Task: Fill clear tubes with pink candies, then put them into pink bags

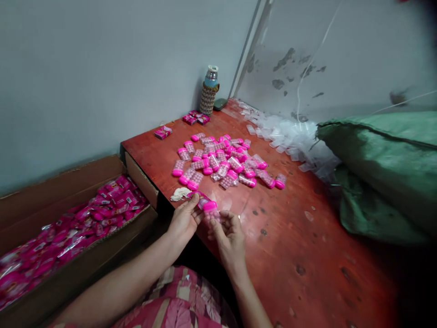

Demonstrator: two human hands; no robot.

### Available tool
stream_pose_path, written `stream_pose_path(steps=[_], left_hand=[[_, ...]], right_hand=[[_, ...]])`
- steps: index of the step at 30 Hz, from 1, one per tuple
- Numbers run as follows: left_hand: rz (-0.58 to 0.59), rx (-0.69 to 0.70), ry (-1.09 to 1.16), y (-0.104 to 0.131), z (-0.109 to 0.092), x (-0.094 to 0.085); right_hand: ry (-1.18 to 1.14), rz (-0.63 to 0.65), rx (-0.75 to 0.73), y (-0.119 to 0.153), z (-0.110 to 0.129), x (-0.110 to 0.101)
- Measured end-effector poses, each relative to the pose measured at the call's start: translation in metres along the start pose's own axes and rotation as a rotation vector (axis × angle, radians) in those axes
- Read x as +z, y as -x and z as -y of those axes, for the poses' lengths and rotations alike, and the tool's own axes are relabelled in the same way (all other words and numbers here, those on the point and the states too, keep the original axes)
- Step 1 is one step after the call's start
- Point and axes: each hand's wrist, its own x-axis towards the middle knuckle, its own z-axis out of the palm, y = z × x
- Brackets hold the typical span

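Observation:
My right hand [230, 237] is closed on a small clear container [212, 213] with a bright pink cap and pale pink beads inside. Between the thumb and fingers of my left hand [184, 218] is a pink-and-clear packet [201, 198], pinched right beside the container's cap. Whether the packet touches the cap I cannot make out. Just beyond both hands, a pile of similar pink-capped containers [218, 157] lies on the red table [307, 255]. A crumpled white cloth-like scrap [180, 194] sits by the table edge near my left hand.
A long cardboard box [136, 223] full of pink packets [116, 200] stands at the left. Small pink boxes [163, 132] and a flask in a knitted cover [208, 95] are at the back. Clear plastic sleeves [287, 132] and a green sack [382, 177] line the right.

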Motion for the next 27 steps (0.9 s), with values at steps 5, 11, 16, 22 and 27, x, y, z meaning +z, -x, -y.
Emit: stream_pose_path(steps=[5, 11, 16, 22, 27], left_hand=[[0.048, -0.002, 0.003, 0.004, 0.008, 0.006], [0.138, 0.059, -0.17, 0.011, 0.007, 0.013], [0.229, 0.034, -0.282, 0.011, 0.006, 0.014], [0.242, -0.05, -0.339, 0.005, 0.006, 0.012], [0.294, -0.094, -0.47, 0.002, -0.001, 0.013]], right_hand=[[0.005, -0.057, -0.044, 0.001, -0.005, -0.001], [-0.157, 0.004, 0.012, 0.0, -0.009, -0.001], [-0.081, -0.037, -0.041, 0.0, -0.012, -0.002], [-0.063, -0.049, -0.062, -0.001, -0.013, -0.001], [-0.298, 0.005, 0.067, -0.007, -0.014, -0.003]])
